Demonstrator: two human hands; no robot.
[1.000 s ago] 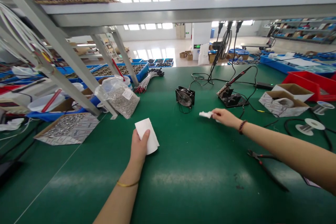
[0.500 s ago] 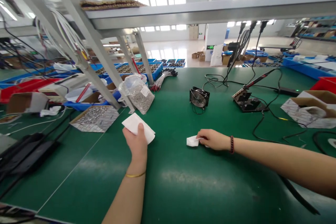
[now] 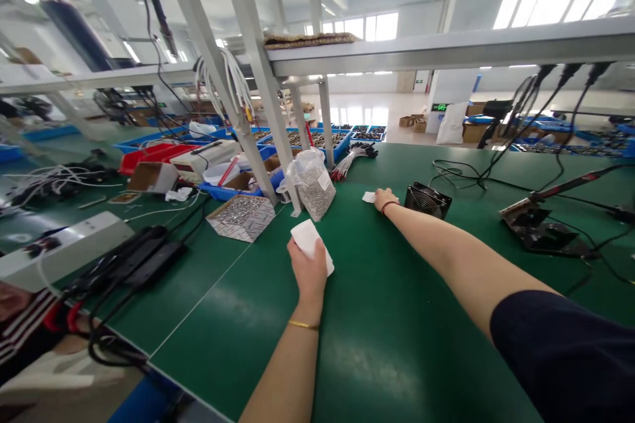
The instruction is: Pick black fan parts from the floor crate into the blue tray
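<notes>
Left hand point(image 3: 310, 272) tight around white paper point(image 3: 304, 236) — right hand point(image 3: 385, 199) tight on white scrap point(image 3: 368, 197)

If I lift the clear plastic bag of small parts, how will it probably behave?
The bag would probably sag and change shape, since its thin plastic is crumpled at the top. It may feel heavy for its size, as many small silvery pieces fill its lower part.

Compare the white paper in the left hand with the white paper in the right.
Visible size: the left-hand paper shows a long, broad face; the right-hand paper only a small bit.
Position: the left-hand paper is nearer the camera; the right-hand paper is farther out.
Shared: both are white and held.
</notes>
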